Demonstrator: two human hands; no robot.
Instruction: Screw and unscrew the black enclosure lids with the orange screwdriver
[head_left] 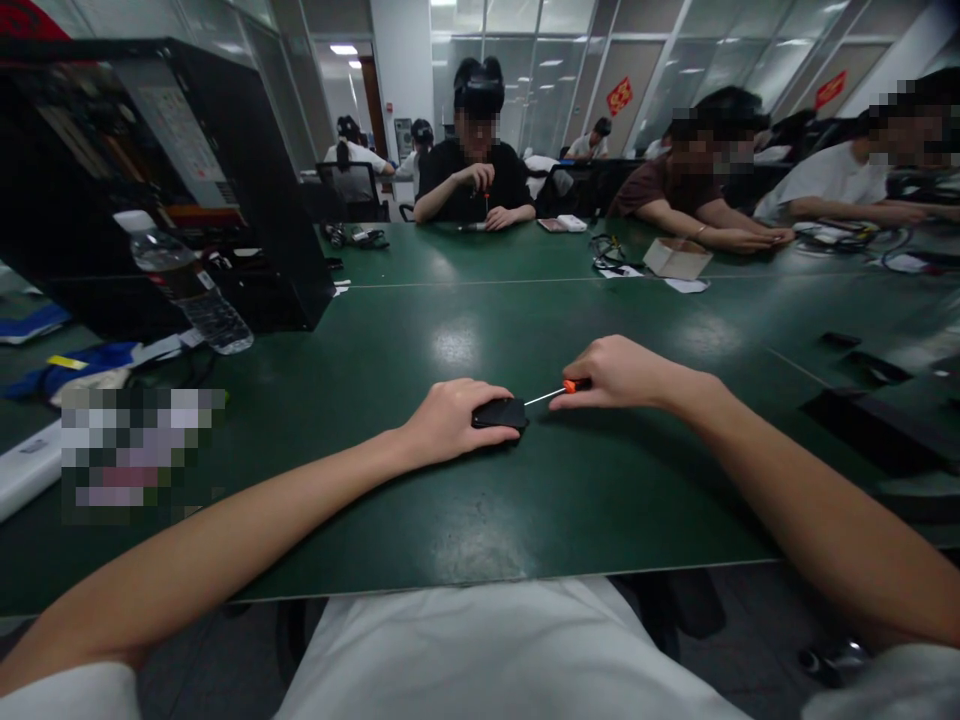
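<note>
Black device [501, 414], small, flat, oblong: one item, lying on the green table [465, 520], about midway along the near edge and set in a little from it.

Left hand [442, 422]: clamped on the device from its left end, thumb along the side toward the near edge, fingers over the side toward the far edge; the right end is exposed.

Screwdriver [577, 385]: one item, orange-and-black handle, slim bright shaft, held at a low slant with the tip at the device's right end. Whether the tip touches or sits in a screw cannot be told.

Right hand [616, 372]: closed around the screwdriver handle, thumb beneath, wrist above the table toward its right part.

Left part of the table: black computer case [292, 190], side open, internal parts visible; clear plastic bottle [187, 285] with white cap, just beside the case; blue item [97, 362] with a yellow strip, nearer the near edge; white elongated object [30, 460] below that, alongside a blurred patch.

Far edge: co-worker [472, 170] in a black top, also holding an orange-handled screwdriver; dark cables [356, 236] to that person's side, near the computer case.

Far right part: open cardboard box [677, 258], with a white sheet [688, 286] just beside it; two further people seated beyond.

Right part: black flat item [889, 430], details too dim to read.
</note>
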